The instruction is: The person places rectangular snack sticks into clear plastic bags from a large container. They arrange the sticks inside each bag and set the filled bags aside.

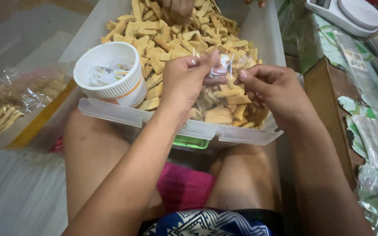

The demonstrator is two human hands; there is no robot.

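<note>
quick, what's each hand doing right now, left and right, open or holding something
Left hand: closed, pinching the top edge of a clear plastic bag of snack sticks.
Right hand: closed, pinching the same bag's other edge.

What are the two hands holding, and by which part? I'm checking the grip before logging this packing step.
Both the left hand and the right hand pinch a small clear plastic bag of snack sticks by its open top edge.

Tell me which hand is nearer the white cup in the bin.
Left. The left hand is just right of the white cup; the right hand is farther right, beyond the clear bag.
</note>
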